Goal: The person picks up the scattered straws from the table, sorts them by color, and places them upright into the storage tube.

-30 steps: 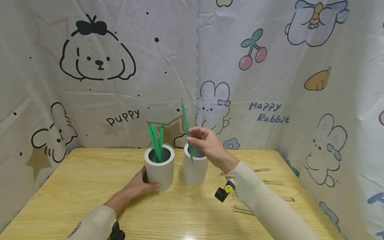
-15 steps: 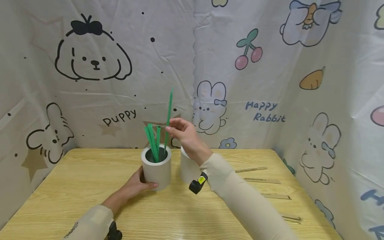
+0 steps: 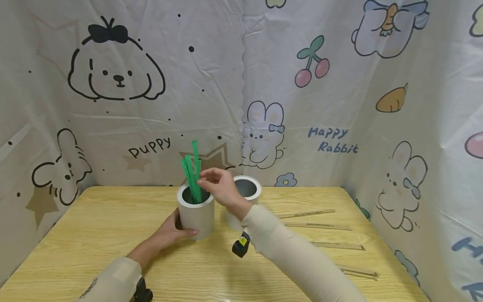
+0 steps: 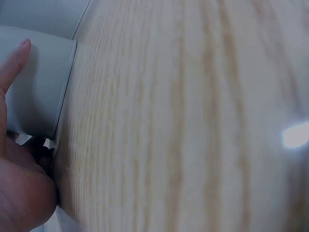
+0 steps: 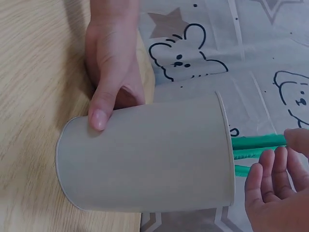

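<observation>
A pale grey-white cylindrical cup (image 3: 196,220) stands on the table, several green straws (image 3: 186,167) leaning inside it. My left hand (image 3: 171,230) holds this cup low on its side, with the thumb across the front; the left wrist view shows that thumb along the cup wall (image 4: 41,82). Over the rim, my right hand (image 3: 220,186) pinches one green straw (image 3: 195,149), whose lower part is down in the cup. In the right wrist view, the thumb and fingers of the right hand (image 5: 282,188) are at the green straws (image 5: 260,141) just beyond the cup's mouth.
A second matching cup (image 3: 257,191) stands just right of the first, partly behind my right hand. Several thin brown paper-wrapped straws (image 3: 320,226) lie spaced apart on the right of the wooden table (image 3: 113,226). A printed cloth (image 3: 219,105) hangs behind.
My right hand has carried the green straw left from over the second cup to the first, then lowered it inside among the others. The left hand keeps its hold on the cup.
</observation>
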`<state>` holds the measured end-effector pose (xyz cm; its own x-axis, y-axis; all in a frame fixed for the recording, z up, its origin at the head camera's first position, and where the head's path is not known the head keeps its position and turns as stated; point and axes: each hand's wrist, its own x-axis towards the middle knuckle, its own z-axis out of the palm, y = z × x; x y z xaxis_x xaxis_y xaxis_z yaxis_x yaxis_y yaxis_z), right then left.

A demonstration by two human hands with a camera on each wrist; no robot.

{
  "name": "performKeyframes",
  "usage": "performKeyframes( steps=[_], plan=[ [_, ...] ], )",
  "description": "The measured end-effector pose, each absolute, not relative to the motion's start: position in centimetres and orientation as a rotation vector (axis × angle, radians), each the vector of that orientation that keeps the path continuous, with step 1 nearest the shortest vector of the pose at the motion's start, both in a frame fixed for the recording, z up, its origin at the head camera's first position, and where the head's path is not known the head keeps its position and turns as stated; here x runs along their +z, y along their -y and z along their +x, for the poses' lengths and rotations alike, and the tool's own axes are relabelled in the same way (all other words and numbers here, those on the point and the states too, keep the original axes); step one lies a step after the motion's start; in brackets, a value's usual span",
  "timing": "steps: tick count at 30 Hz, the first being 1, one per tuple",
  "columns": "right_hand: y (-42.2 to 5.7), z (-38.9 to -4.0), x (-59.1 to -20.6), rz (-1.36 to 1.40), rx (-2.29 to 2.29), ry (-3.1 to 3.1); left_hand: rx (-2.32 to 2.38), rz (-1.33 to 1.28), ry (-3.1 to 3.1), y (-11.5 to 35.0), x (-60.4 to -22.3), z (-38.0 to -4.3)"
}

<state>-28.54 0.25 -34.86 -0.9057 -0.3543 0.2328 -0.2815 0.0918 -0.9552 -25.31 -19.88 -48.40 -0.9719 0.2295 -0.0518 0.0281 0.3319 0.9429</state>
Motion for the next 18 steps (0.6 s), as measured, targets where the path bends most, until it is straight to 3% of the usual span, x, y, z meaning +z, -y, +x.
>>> performKeyframes(
  steps=[18],
  plan=[
    [-1.5, -27.7, -35.3, -0.799, -1.772, -2.325, 1.695, 0.235, -2.426, 19.8, -48.0, -25.0]
  ],
)
